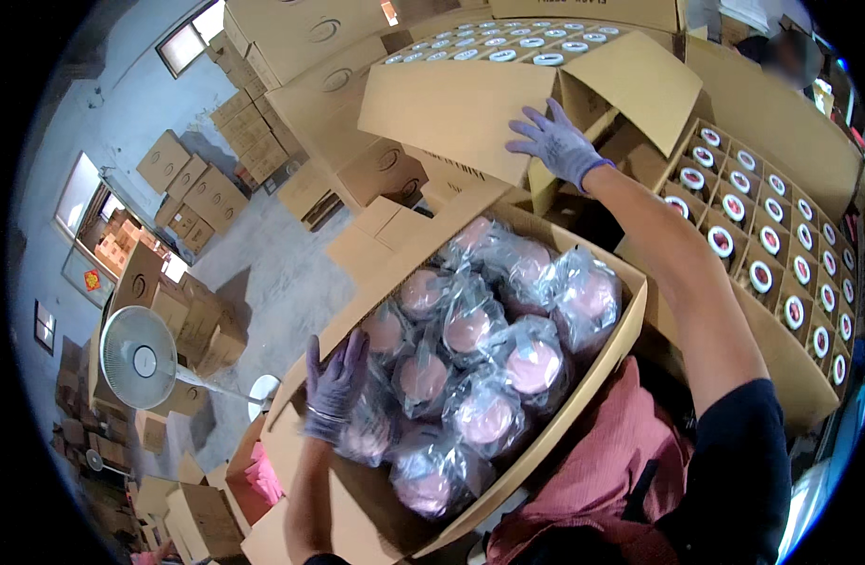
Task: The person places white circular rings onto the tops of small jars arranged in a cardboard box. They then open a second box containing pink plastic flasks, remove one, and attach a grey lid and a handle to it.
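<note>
My left hand (336, 395), in a grey-purple glove, lies with fingers stretched out at the left inner side of an open cardboard box (517, 476). Inside that box stand several pink round-topped containers (484, 417), each wrapped in clear plastic, and my left hand is right beside them. My right hand (562, 148), gloved alike, reaches forward with its fingers spread over a raised cardboard flap (456, 118). That flap belongs to a second box, which holds rows of white-lidded items (548, 59). Neither hand grips anything that I can see.
To the right, a divided carton (734, 282) holds rows of white-lidded jars (720, 242). A white standing fan (139, 358) and stacked cartons (213, 200) are at the left. Pink material (263, 474) lies in a box near my left forearm. Another person (792, 58) is at the far right.
</note>
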`<state>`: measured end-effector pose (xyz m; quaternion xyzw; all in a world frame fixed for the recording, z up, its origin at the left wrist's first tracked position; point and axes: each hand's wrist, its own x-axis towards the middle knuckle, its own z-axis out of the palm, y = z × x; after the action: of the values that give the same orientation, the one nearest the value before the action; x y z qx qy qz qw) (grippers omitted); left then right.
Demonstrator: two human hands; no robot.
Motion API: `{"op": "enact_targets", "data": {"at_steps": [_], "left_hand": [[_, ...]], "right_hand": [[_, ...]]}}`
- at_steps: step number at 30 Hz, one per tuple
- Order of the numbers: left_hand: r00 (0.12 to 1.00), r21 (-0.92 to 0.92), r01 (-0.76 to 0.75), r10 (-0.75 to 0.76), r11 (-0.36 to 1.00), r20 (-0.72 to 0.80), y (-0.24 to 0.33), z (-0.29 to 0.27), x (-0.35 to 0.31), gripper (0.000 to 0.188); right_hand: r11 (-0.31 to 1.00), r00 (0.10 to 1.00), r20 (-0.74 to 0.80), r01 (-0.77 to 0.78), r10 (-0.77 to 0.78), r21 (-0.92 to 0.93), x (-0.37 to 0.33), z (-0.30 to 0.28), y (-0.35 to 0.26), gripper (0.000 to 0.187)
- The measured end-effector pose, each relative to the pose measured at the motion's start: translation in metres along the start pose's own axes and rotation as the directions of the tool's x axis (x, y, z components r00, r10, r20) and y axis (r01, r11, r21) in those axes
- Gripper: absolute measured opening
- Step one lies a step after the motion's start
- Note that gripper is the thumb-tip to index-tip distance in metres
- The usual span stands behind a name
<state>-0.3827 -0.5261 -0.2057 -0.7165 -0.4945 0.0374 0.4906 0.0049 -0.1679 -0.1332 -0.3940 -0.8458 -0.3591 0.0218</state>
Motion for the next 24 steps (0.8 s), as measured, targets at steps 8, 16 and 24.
{"op": "enact_targets", "data": {"at_steps": [8,16,24], "left_hand": [[0.936,-0.406,0.188,-0.037,0.895,0.351,-0.04,0.027,0.011,0.061],[0.625,-0.213,0.673,-0.39,0.708,0.676,-0.114,0.279,-0.109,0.051],[0.508,-0.169,0.674,-0.284,0.719,0.813,-0.082,0.321,-0.125,0.049]], "right_hand": [[0.965,0.98,0.198,0.046,0.006,-0.258,-0.01,0.058,0.008,0.055],[0.998,0.995,0.085,-0.058,0.06,-0.036,0.002,0.044,-0.021,0.051],[0.9,0.982,-0.169,-0.003,0.085,0.436,-0.065,0.002,-0.075,0.054]]}}
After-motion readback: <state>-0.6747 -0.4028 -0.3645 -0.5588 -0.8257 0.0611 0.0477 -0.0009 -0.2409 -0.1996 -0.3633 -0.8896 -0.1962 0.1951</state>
